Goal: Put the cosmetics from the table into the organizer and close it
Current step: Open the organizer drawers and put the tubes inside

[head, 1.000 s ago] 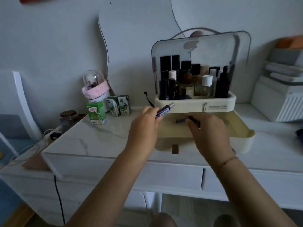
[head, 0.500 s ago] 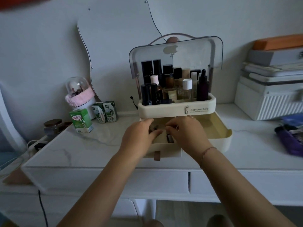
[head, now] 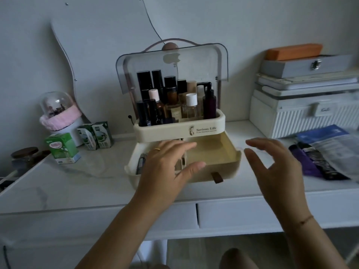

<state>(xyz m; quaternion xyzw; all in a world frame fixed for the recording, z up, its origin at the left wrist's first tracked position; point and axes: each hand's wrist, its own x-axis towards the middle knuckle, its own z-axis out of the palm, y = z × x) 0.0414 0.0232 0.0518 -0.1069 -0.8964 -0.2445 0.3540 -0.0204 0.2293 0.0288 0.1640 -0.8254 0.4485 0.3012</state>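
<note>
The organizer point(head: 178, 131) stood at the far middle of the table point(head: 77, 183), lid point(head: 171, 65) raised and drawer point(head: 213, 154) pulled toward the near edge, probably so small items could drop in. The left hand point(head: 167, 167) hovered over the drawer's left part, fingers spread and empty. The right hand point(head: 275, 167), also spread and empty, hung just right of the drawer, likely heading for the dark tubes point(head: 314, 162) lying farther right.

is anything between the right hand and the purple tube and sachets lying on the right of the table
Nothing visible. The open right hand hovers over bare white tabletop, and the purple tube and black sachet lie just to its right with no object in between.
</note>
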